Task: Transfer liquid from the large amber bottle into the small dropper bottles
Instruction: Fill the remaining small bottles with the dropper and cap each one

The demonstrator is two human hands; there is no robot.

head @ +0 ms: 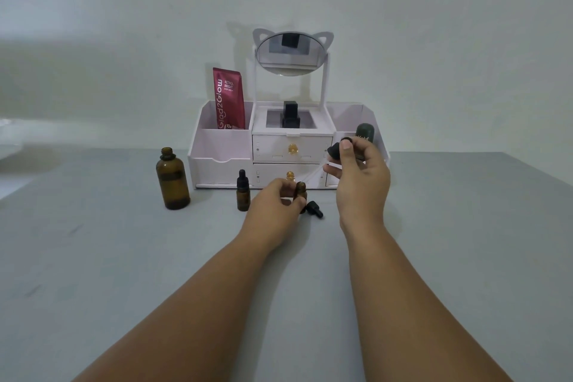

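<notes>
Head view, looking forward and down over a grey table (93,257). Left hand (273,205) pinched shut around a small open dropper bottle (300,191), upright on the table, mouth bare. Just right of that grip, touching or nearly touching the bottle's base, a black dropper cap (314,209) lying on its side. Right hand (359,174) raised above and right of the left grip, fingers closed on a dark bulb-shaped dropper top (336,149); any pipette below it hidden or too faint to tell. Left of the left grip, a second small dropper bottle (243,192), capped and upright. Farther left, well apart from both hands, the large amber bottle (173,180), upright and uncapped, long axis vertical, nearer the left hand. Behind everything, a white organiser (223,146) with drawers and mirror. Likely next: a reach leftward to the large bottle.
</notes>
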